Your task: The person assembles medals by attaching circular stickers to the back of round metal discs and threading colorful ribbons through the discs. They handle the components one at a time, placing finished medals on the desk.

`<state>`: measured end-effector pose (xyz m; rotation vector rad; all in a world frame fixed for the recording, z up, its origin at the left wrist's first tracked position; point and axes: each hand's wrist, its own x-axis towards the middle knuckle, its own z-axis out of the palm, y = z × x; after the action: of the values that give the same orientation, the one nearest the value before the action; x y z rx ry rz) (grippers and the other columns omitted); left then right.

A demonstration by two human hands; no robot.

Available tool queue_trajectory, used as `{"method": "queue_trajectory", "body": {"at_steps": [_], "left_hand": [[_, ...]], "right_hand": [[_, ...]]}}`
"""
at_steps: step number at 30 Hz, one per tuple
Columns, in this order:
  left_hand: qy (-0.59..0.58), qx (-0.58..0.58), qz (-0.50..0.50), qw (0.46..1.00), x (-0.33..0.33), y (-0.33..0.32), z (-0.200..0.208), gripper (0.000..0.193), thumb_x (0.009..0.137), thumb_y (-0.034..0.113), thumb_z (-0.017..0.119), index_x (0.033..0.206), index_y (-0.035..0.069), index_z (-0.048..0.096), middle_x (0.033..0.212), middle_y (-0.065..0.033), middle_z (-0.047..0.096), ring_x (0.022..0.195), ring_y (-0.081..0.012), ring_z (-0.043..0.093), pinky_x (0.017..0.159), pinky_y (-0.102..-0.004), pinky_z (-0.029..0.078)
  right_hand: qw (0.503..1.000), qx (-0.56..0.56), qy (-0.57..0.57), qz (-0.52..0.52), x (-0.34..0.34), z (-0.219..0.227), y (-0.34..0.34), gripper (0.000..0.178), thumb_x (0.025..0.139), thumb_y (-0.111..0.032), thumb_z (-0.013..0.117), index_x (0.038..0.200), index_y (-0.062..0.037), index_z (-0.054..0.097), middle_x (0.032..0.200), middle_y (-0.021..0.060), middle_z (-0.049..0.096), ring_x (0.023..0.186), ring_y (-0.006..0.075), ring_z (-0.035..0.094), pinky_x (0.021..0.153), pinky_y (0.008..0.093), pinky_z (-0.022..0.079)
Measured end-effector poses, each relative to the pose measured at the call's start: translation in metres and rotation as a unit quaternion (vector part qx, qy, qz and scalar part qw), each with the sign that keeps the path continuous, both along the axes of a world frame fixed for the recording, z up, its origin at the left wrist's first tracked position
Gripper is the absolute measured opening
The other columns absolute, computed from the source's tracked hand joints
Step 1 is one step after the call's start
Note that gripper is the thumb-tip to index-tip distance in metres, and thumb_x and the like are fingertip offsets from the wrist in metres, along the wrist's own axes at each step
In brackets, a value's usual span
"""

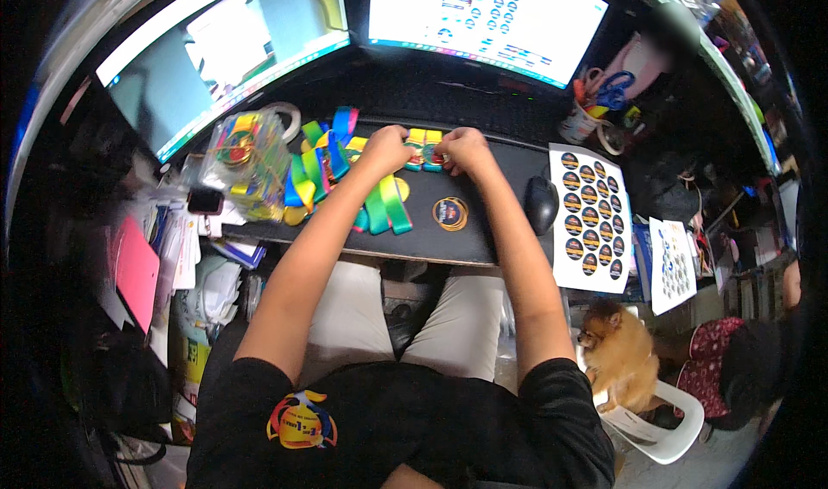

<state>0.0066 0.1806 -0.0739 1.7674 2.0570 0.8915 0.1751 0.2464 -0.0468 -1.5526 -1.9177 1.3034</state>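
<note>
At the far side of the black desk, my left hand (386, 153) and my right hand (467, 153) are close together with bent fingers. Between them lie two medals (433, 154) on folded yellow-and-green ribbons (424, 135). My left fingers close at the left medal's ribbon, and my right fingers pinch the edge of the right one; the exact grip is partly hidden. Loose multicoloured ribbons (379, 206) with gold medals spread left of and under my left wrist. A small pile of round dark labels with gold rims (449, 214) rests nearer me, between my forearms.
A clear plastic container (246, 157) of ribboned medals stands at left. To the right are a black mouse (542, 205), a sheet of round stickers (592, 222) and a cup (578, 125) with scissors. Two monitors (492, 23) stand behind. A dog (621, 355) sits on a white chair (677, 433).
</note>
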Motion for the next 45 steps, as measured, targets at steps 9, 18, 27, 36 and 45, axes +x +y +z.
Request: {"method": "queue_trajectory", "body": {"at_steps": [9, 18, 27, 36, 45], "left_hand": [[0.006, -0.004, -0.071, 0.997, 0.002, -0.021, 0.009, 0.063, 0.076, 0.035, 0.069, 0.118, -0.009, 0.055, 0.118, -0.0281, 0.058, 0.112, -0.0371, 0.056, 0.095, -0.0415, 0.044], [0.061, -0.063, -0.064, 0.994, 0.004, -0.038, 0.037, 0.050, 0.064, 0.002, 0.073, 0.112, 0.001, 0.060, 0.094, -0.0172, 0.061, 0.092, -0.0330, 0.060, 0.081, -0.0404, 0.047], [0.194, 0.023, -0.068, 0.978, 0.006, -0.042, 0.032, 0.045, 0.073, 0.000, 0.067, 0.118, 0.004, 0.061, 0.106, -0.0220, 0.056, 0.099, -0.0386, 0.056, 0.088, -0.0442, 0.045], [0.225, 0.025, -0.021, 0.974, 0.049, -0.077, 0.090, 0.044, 0.078, 0.007, 0.066, 0.122, 0.002, 0.058, 0.120, -0.0235, 0.053, 0.110, -0.0398, 0.053, 0.097, -0.0399, 0.041], [0.016, 0.230, -0.747, 0.624, 0.096, -0.236, 0.221, 0.025, 0.084, 0.021, 0.063, 0.098, 0.000, 0.059, 0.086, -0.0158, 0.058, 0.081, -0.0261, 0.059, 0.072, -0.0347, 0.046]], "right_hand": [[0.945, 0.227, -0.216, 0.091, -0.002, -0.022, 0.009, 0.031, 0.064, -0.032, 0.076, 0.079, -0.0058, 0.072, 0.079, 0.0143, 0.069, 0.074, 0.0254, 0.068, 0.071, 0.0361, 0.054], [0.997, 0.065, -0.007, -0.039, 0.002, -0.008, -0.006, 0.016, 0.061, -0.011, 0.074, 0.071, 0.0004, 0.069, 0.068, 0.0185, 0.066, 0.053, 0.0247, 0.066, 0.048, 0.0364, 0.055], [0.993, 0.109, 0.005, -0.039, -0.001, -0.019, 0.001, 0.026, 0.056, -0.013, 0.079, 0.072, 0.0040, 0.069, 0.074, 0.0223, 0.067, 0.071, 0.0293, 0.069, 0.066, 0.0371, 0.056], [0.994, 0.104, 0.003, -0.035, -0.006, -0.037, 0.015, 0.028, 0.057, -0.020, 0.078, 0.076, -0.0022, 0.069, 0.082, 0.0187, 0.068, 0.079, 0.0274, 0.068, 0.071, 0.0355, 0.055], [0.923, 0.346, 0.142, -0.088, 0.023, -0.038, -0.022, 0.031, 0.066, -0.026, 0.075, 0.081, -0.0017, 0.062, 0.082, 0.0169, 0.055, 0.085, 0.0329, 0.058, 0.075, 0.0397, 0.048]]}}
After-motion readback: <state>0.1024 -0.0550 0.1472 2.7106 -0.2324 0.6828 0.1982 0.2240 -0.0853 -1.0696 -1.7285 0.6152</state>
